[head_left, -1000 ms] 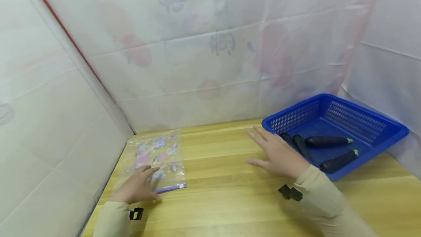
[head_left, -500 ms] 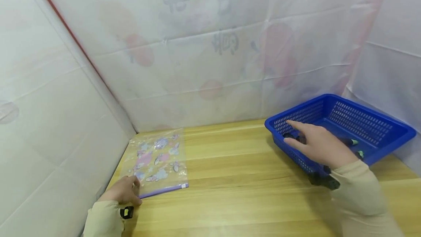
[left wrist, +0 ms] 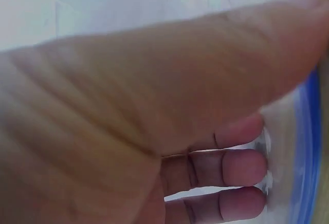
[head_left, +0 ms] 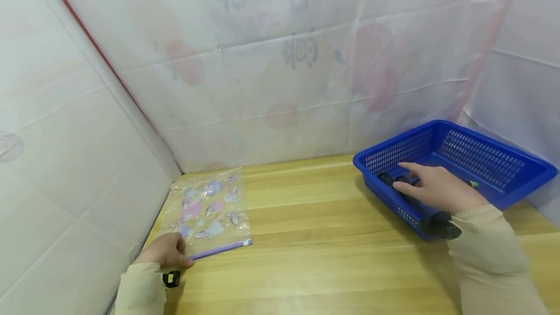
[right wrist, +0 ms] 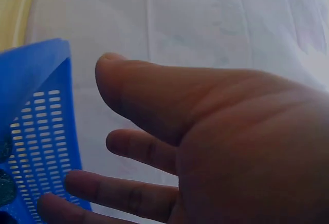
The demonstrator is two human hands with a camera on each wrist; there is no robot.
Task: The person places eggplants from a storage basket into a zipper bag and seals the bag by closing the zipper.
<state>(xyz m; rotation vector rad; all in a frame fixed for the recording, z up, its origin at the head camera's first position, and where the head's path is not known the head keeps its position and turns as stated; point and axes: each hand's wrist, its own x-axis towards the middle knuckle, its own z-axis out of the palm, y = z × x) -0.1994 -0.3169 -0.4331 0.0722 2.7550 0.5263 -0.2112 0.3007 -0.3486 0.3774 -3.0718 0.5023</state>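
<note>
A clear zip bag [head_left: 213, 208] printed with pastel cartoon figures lies flat at the left of the table. Its purple slider strip [head_left: 223, 249] faces me. My left hand [head_left: 164, 251] rests on the bag's near left corner, thumb by the strip and fingers loosely bent; the left wrist view has the thumb [left wrist: 205, 75] across the blue-looking strip. My right hand [head_left: 442, 189] hovers inside the blue basket [head_left: 481, 157], fingers spread and holding nothing. Below it lie several dark, zucchini-like vegetables [head_left: 413, 201] with pale green stem ends, partly hidden by the hand.
A wood-grain table [head_left: 306, 237] spans between bag and basket. White printed sheeting [head_left: 271, 77] hangs behind, with more sheeting close along the left and right sides. The basket's far corner stands near the back sheeting.
My right hand has moved right, from over the table into the basket above the vegetables. The left hand has slid left and nearer along the bag's strip to its corner.
</note>
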